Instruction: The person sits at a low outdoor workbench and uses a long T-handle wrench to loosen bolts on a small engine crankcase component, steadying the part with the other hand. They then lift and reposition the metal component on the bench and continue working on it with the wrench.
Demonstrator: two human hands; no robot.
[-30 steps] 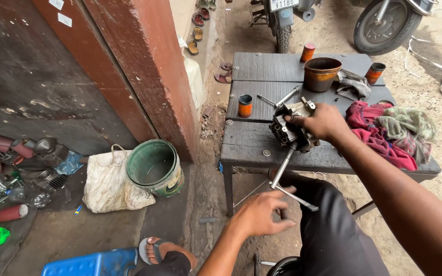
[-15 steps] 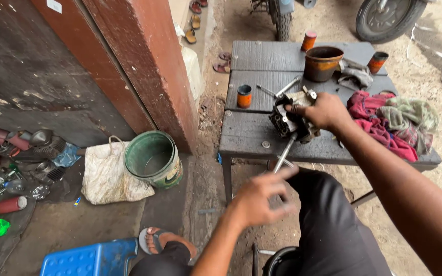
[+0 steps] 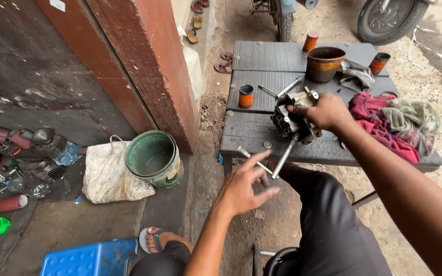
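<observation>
A dark, greasy engine part [image 3: 290, 120], blocky and cast with ribbed faces and lighter metal fittings on top, sits near the front edge of the grey plank desk [image 3: 262, 76]. The right hand [image 3: 326, 110] is closed over its upper right side, fingers curled around the casting and pinning it to the desk. A T-handle wrench [image 3: 277, 161] is seated in the front of the part; its bright steel shaft runs down and to the left from the part, out over the desk's edge, so its long axis slants toward the person's lap, and the crossbar at the low end lies across that axis. The left hand [image 3: 244, 186] is just under the crossbar, half open with fingers spread; the index finger touches the bar, but nothing is gripped. Behind the part on the desk stand a small orange can [image 3: 245, 95] and a rusty brown pot [image 3: 325, 63], with a heap of red and green rags [image 3: 395, 122] to the right. On the floor to the left a green bucket [image 3: 154, 158] leans against a white bag [image 3: 106, 171].
</observation>
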